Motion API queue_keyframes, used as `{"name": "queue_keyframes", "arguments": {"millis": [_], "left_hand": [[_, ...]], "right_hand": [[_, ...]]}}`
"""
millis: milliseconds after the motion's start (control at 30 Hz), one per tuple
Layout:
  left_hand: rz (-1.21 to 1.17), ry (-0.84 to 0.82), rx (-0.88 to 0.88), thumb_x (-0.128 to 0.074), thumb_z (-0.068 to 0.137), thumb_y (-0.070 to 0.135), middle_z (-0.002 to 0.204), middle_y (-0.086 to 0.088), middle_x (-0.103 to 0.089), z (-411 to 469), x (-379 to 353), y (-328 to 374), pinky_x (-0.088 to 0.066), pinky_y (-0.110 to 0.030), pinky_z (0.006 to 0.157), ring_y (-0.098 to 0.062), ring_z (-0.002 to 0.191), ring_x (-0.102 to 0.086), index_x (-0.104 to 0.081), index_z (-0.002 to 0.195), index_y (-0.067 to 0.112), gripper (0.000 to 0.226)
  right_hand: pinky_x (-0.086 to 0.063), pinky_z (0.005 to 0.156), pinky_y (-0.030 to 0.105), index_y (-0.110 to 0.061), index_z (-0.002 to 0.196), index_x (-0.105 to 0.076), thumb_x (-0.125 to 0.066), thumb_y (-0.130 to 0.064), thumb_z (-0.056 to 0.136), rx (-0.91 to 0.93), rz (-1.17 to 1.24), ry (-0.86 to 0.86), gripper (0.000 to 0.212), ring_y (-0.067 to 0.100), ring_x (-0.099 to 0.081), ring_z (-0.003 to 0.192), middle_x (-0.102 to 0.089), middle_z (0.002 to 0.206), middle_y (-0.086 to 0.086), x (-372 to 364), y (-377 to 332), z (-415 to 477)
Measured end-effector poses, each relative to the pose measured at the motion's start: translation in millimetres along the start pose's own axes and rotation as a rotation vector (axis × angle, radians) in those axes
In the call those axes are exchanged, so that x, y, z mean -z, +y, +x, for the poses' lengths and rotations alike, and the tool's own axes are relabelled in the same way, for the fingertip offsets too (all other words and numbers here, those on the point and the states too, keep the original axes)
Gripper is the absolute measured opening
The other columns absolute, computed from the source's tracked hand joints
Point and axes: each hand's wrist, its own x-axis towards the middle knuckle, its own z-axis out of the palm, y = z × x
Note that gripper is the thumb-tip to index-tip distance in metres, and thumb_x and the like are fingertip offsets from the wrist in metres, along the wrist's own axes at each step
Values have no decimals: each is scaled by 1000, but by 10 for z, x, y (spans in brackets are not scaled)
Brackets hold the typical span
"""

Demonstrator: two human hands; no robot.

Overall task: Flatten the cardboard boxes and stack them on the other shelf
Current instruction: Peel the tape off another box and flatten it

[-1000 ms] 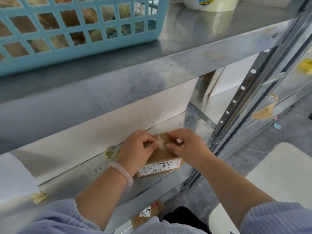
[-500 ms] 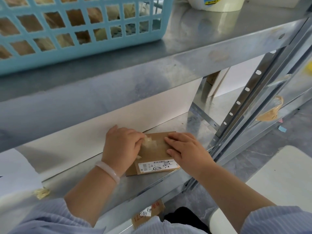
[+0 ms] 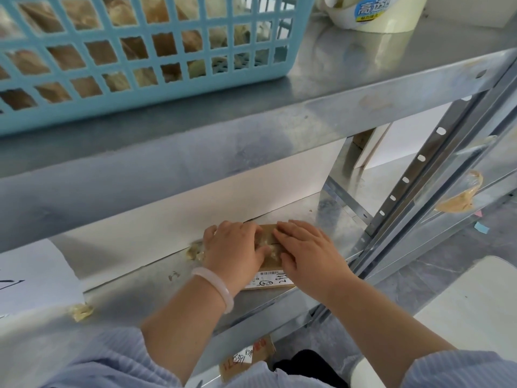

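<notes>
A small brown cardboard box [image 3: 270, 266] with a white barcode label lies flat on the lower metal shelf [image 3: 156, 292]. My left hand [image 3: 233, 252], with a pale bangle on the wrist, presses palm down on its left half. My right hand [image 3: 305, 253] presses flat on its right half, fingers together and pointing left. Crumpled tape shows on the box between the two hands. Most of the box is hidden under my hands.
A light blue basket [image 3: 140, 51] with crumpled tape and a tape roll [image 3: 375, 12] stand on the upper shelf. Tape scraps [image 3: 81, 310] lie on the lower shelf. Another labelled cardboard piece [image 3: 246, 359] sits below. A perforated upright [image 3: 405, 180] stands to the right.
Both hands went from picking at tape on top of the box to lying flat on it. The box now lies lower and flatter on the shelf.
</notes>
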Motion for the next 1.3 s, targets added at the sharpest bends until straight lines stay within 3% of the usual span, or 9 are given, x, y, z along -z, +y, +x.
{"name": "queue_keyframes", "arguments": {"millis": [333,433,567,667,767,900,1033,1133,1300], "left_hand": [[-33,75,-48,-60,81,46,73,19,-59,13,54,-23,-29,-36,96,-5,84,-53,-56,70,37,15],[-12,160,-79,-64,78,34,71,15,-59,-25,100,-97,-30,-36,98,-6,73,-55,-56,69,32,13],[54,263,-205,-72,66,11,66,8,-57,-105,177,-259,-45,-37,75,-17,57,-55,-58,67,23,19],[64,212,-326,-77,62,1,68,1,-61,-98,198,-313,-49,-36,65,-23,56,-58,-65,69,15,20],[14,112,-377,-76,73,6,79,-2,-67,-72,227,-329,-52,-35,71,-24,69,-64,-74,81,13,11],[-118,21,-253,-58,93,23,92,9,-67,-67,219,-379,-47,-29,82,-12,85,-61,-73,101,24,17],[-378,-24,-18,-74,80,31,80,13,-59,-63,136,-328,-44,-22,71,-1,74,-54,-62,109,30,31],[-381,-24,34,-77,76,36,86,13,-50,-47,44,-271,-32,-17,67,0,76,-47,-65,98,30,25],[-372,61,39,-74,79,34,80,15,-56,-67,20,-250,-38,-17,67,-2,75,-52,-64,74,31,12]], "right_hand": [[9,118,26,-30,153,-15,-23,-50,100,36,-18,-94,57,0,7,145,-7,160,-14,-100,86,-68],[6,120,27,-31,153,-16,-23,-51,99,25,2,-88,58,-2,7,143,-10,160,-15,-93,101,-63],[5,120,29,-33,152,-18,-18,-55,96,21,-4,-91,60,1,1,146,-12,159,-16,-93,96,-46],[4,121,31,-34,152,-21,-20,-55,95,20,-7,-93,61,4,-3,147,-15,159,-15,-89,82,-32],[6,120,31,-34,152,-21,-17,-56,94,13,-29,-98,62,5,-4,147,-15,159,-15,-85,64,-26],[7,119,31,-33,152,-23,-20,-55,94,7,-39,-87,62,6,-6,148,-17,159,-14,-73,35,-16],[5,120,31,-33,151,-27,-25,-53,94,8,-41,-81,60,6,-10,147,-22,158,-14,-51,12,-11],[3,120,32,-33,148,-35,-32,-51,93,9,-39,-54,58,8,-19,145,-31,155,-12,-8,-11,5],[-12,120,37,-27,138,-54,-48,-34,90,69,-15,28,48,17,-40,137,-51,143,-3,-18,-118,10]]}}
